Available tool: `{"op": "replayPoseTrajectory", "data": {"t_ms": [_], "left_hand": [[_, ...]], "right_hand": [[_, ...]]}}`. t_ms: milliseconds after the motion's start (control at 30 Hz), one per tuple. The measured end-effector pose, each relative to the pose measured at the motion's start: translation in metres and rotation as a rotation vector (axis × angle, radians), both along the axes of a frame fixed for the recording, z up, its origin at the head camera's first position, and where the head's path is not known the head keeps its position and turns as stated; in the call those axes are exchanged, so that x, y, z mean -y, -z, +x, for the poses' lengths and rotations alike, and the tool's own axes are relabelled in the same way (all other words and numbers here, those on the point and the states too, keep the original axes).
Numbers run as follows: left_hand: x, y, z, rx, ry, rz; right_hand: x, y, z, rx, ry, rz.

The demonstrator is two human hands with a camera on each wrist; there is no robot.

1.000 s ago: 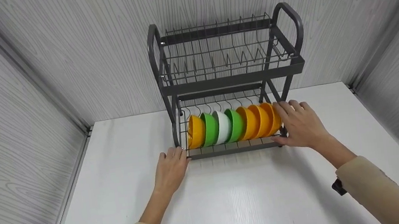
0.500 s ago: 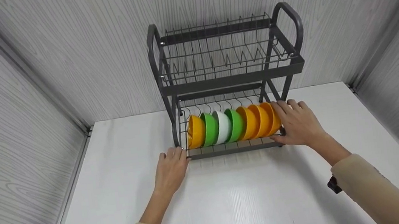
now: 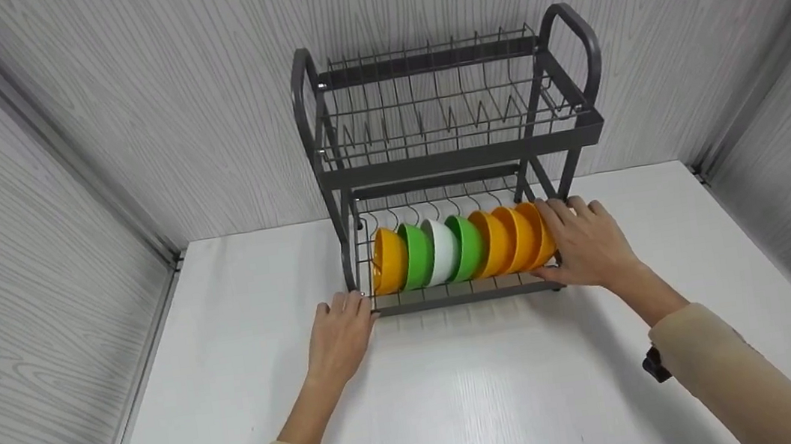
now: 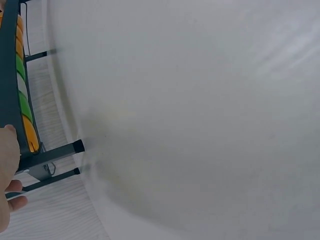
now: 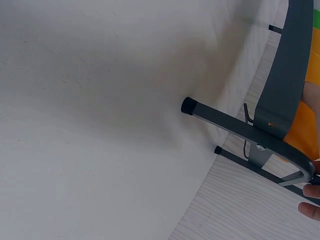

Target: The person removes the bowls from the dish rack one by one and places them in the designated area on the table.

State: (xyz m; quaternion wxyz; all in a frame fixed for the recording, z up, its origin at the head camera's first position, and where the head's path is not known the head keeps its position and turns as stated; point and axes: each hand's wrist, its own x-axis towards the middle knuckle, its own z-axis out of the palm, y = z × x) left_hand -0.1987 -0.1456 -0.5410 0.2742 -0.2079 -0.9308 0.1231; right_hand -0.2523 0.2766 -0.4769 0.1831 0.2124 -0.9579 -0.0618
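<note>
White table (image 3: 477, 393); hands: left (image 3: 338, 338) grips rack (image 3: 463, 160), right (image 3: 590, 243) cups orange bowl (image 3: 542, 238).

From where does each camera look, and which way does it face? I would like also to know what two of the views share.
Head: worn on the head, facing forward and down at the dish rack, bowls and table; left hand, right hand and sleeves show.
Left wrist: worn there, facing mostly the table; part of the left hand shows at the left edge.
Right wrist: worn there, also facing mostly the table; part of the right hand shows at the right edge.
Shared: both wrist views catch the rack and some bowls.
</note>
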Motion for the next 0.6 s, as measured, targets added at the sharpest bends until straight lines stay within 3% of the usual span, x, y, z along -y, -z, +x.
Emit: {"op": "replayPoseTrajectory", "data": {"t_ms": [233,600], "left_hand": [[0.0004,0.0,0.0002,0.005,0.005,0.003],[0.0,-0.0012,0.0,0.02,0.001,0.012]], "right_hand": [[0.0045,0.0021,0.0,0.045,0.031,-0.021],[0.008,0.0034,-0.001,0.032,0.045,-0.021]]}}
